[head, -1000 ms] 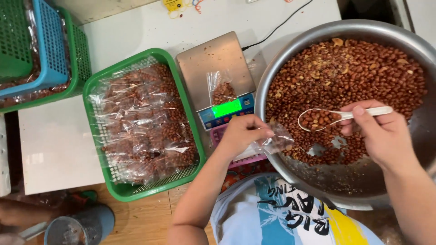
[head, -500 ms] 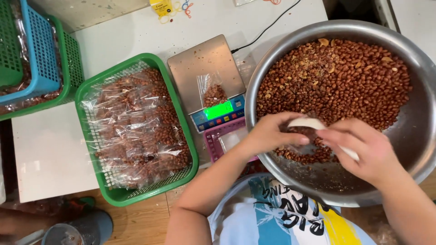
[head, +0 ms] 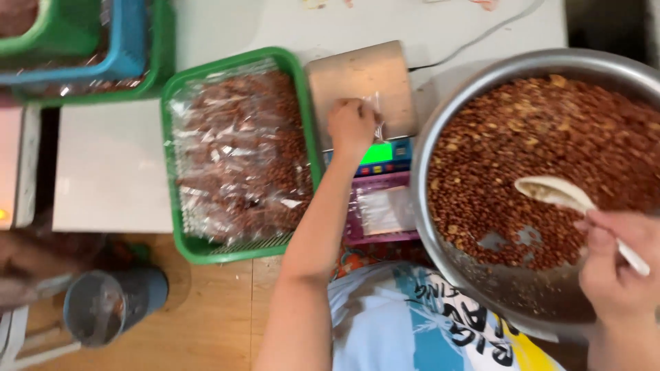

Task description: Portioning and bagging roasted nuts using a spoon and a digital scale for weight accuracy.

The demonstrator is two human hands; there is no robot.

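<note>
Left hand (head: 352, 127) pinching clear bag (head: 375, 113) near scale platform (head: 357, 82) front edge, right hand (head: 615, 264) gripping white spoon (head: 567, 199) over nut bowl (head: 440, 130) — best centring bag, levelling spoon.

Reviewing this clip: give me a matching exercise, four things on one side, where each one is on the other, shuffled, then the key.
Things:
1. left hand
2. white spoon
3. green basket
4. grey cup

Places or states:
A. on the wooden floor, lower left
B. on the small clear bag on the scale
C. full of sealed bags of peanuts
D. held in the right hand over the metal basin of peanuts

Pairs: 1-B, 2-D, 3-C, 4-A
</note>
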